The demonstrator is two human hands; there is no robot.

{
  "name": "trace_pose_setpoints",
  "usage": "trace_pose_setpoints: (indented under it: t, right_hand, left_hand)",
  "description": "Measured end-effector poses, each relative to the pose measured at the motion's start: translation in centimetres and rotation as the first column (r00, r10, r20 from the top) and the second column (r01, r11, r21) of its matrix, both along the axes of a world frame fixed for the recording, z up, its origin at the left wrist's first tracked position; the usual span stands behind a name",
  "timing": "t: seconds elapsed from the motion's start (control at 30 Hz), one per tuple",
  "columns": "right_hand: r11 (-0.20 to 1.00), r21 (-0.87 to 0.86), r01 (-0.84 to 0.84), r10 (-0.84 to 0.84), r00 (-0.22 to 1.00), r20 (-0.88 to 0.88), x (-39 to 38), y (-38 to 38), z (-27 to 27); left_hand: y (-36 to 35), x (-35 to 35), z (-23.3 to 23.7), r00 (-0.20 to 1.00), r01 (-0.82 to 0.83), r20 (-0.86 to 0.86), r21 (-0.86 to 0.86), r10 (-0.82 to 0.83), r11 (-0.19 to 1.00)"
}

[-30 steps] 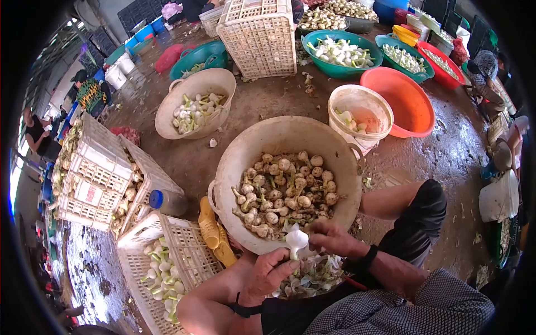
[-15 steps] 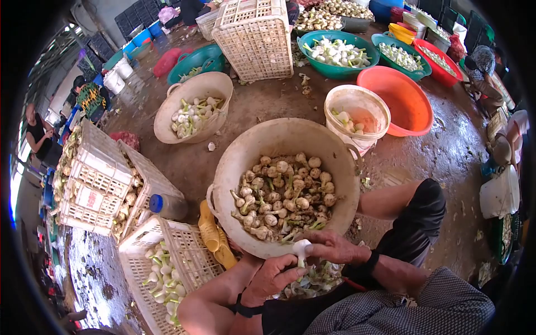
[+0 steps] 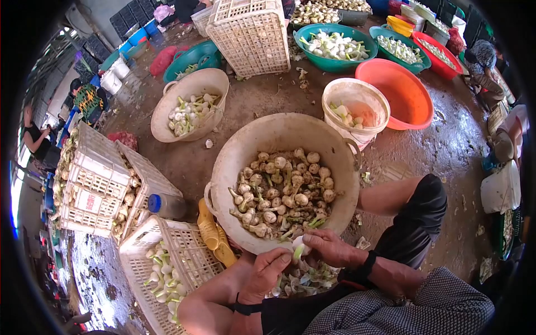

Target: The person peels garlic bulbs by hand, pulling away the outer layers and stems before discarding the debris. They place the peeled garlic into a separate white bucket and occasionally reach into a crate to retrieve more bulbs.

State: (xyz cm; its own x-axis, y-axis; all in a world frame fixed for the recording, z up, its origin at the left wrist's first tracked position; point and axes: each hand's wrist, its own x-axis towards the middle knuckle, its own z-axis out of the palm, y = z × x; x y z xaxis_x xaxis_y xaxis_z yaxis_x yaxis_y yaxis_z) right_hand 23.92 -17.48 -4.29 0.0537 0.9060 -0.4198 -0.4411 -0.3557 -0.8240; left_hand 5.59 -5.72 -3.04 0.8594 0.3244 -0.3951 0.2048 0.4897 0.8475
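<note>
Between my hands is a whitish garlic bulb (image 3: 300, 244) with a green stem, just over the near rim of a large beige basin (image 3: 245, 139). My left hand (image 3: 264, 277) pinches the bulb's stem side with thumb and fingers. Gripping its other side is my right hand (image 3: 329, 249), thumb on top. Unpeeled, soil-brown garlic bulbs (image 3: 279, 190) fill the basin's bottom. Below my hands lie loose garlic peelings (image 3: 307, 279). At my left, a white plastic crate (image 3: 192, 251) holds peeled white bulbs (image 3: 166, 276) with green stems.
Ahead stand another beige basin (image 3: 162, 120) with cleaned garlic, a white bucket (image 3: 357, 92) and an orange basin (image 3: 410, 92). Crates of garlic (image 3: 100, 167), a blue-lidded jar (image 3: 167, 205) and a yellow shoe (image 3: 209, 229) are at left. Other people work along both sides.
The garlic bulb has turned so its green stem faces up toward me. My left hand has shifted slightly up, its thumb now against the stem; the view has moved slightly.
</note>
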Motion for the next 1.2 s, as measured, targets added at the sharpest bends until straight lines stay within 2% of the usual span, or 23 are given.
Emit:
trace_pose_setpoints:
  t: [0.03,0.1,0.13,0.17,0.2,0.23,0.27,0.33,0.47,0.57,0.63,0.7,0.77,0.83,0.87,0.93,0.97,1.0,1.03,1.07,1.1,1.2]
  right_hand:
    - [0.998,-0.040,0.041,-0.045,0.994,-0.097,-0.1,-0.1,-0.4]
    - [0.992,-0.068,0.107,-0.115,0.985,-0.131,-0.5,0.0,-0.2]
    - [0.981,-0.097,0.168,-0.183,0.970,-0.163,-0.7,0.1,0.0]
    - [0.981,-0.098,0.169,-0.183,0.969,-0.163,-1.0,0.1,0.0]
    - [0.984,-0.063,0.169,-0.173,0.983,-0.057,-1.3,0.1,-0.1]
    - [0.986,-0.029,0.166,-0.164,0.985,0.051,-1.5,0.1,-0.1]
    - [0.986,-0.030,0.167,-0.165,0.985,0.051,-1.5,0.1,-0.1]
    - [0.994,0.023,0.104,-0.107,0.984,0.140,-1.5,0.0,0.1]
    - [0.996,0.010,0.092,-0.092,0.989,0.120,-1.2,0.0,-0.1]
    - [0.998,-0.019,0.060,-0.058,0.994,0.090,-1.2,-0.3,-1.1]
    - [0.988,-0.093,0.125,-0.131,0.990,-0.054,-1.4,-0.4,-1.1]
    - [0.986,-0.107,0.128,-0.141,0.982,-0.124,-1.5,-0.5,-1.5]
    - [0.984,-0.122,0.129,-0.151,0.970,-0.192,-1.5,-0.6,-1.9]
    - [0.982,-0.132,0.134,-0.174,0.911,-0.374,-1.4,-0.7,-2.3]
    - [0.982,-0.131,0.135,-0.175,0.911,-0.373,-1.3,-0.7,-2.4]
    - [0.986,0.004,0.166,-0.128,0.776,-0.617,-1.0,-0.8,-2.6]
    - [0.986,0.005,0.166,-0.128,0.776,-0.617,-0.7,-0.8,-3.0]
    - [0.985,0.056,0.161,-0.080,0.726,-0.683,-0.3,-0.8,-3.6]
    - [0.981,0.108,0.160,-0.029,0.671,-0.741,0.1,-0.9,-3.8]
    - [0.981,0.107,0.161,-0.029,0.672,-0.740,0.4,-1.0,-3.9]
    - [0.977,0.127,0.172,-0.014,0.647,-0.763,0.6,-1.1,-3.8]
    - [0.974,0.140,0.178,0.002,0.612,-0.791,1.4,-1.5,-3.3]
  left_hand:
    - [0.0,0.1,0.1,0.999,-0.009,-0.035,0.063,0.012,0.998]
    - [-0.2,0.5,0.6,0.997,-0.014,-0.068,0.126,0.023,0.992]
    - [-0.7,1.1,0.9,0.996,-0.053,-0.057,0.244,0.069,0.968]
    - [-0.9,1.4,1.2,0.993,-0.093,-0.040,0.358,0.115,0.929]
    - [-1.0,1.4,1.4,0.993,-0.093,-0.041,0.358,0.115,0.929]
    - [-1.1,1.5,1.5,0.992,-0.054,-0.065,0.546,0.107,0.836]
    - [-1.1,1.5,1.5,0.990,-0.009,-0.091,0.709,0.104,0.705]
    - [-1.1,1.5,1.2,0.990,-0.031,-0.077,0.713,0.122,0.700]
    - [-0.9,1.2,0.2,0.993,-0.037,-0.048,0.739,0.108,0.673]
    - [-0.8,1.3,0.4,0.997,-0.017,-0.043,0.718,0.068,0.696]
    - [-0.9,1.4,0.8,0.997,-0.032,-0.025,0.708,0.070,0.706]
    - [-0.9,1.4,1.2,0.997,-0.047,-0.007,0.697,0.072,0.716]
    - [-0.7,1.2,1.6,0.996,-0.039,-0.049,0.555,0.079,0.831]
    - [-0.6,0.8,1.2,0.996,-0.045,-0.040,0.513,0.077,0.857]
    - [-0.5,0.6,1.0,0.997,-0.052,-0.031,0.470,0.076,0.881]
    - [-0.4,0.4,1.2,0.995,-0.090,0.007,0.403,0.096,0.911]
    - [-0.4,0.4,1.3,0.992,-0.126,0.042,0.331,0.118,0.935]
    - [-0.4,0.4,1.4,0.992,-0.126,0.042,0.332,0.119,0.935]
    - [-0.5,0.4,1.6,0.972,-0.235,0.031,0.231,0.235,0.944]
    - [-0.5,0.5,1.7,0.938,-0.344,0.009,0.129,0.345,0.930]
    - [-0.1,0.5,1.9,0.902,-0.428,0.072,0.046,0.425,0.902]
    - [1.6,-0.9,0.9,0.889,-0.457,0.075,0.055,0.452,0.888]
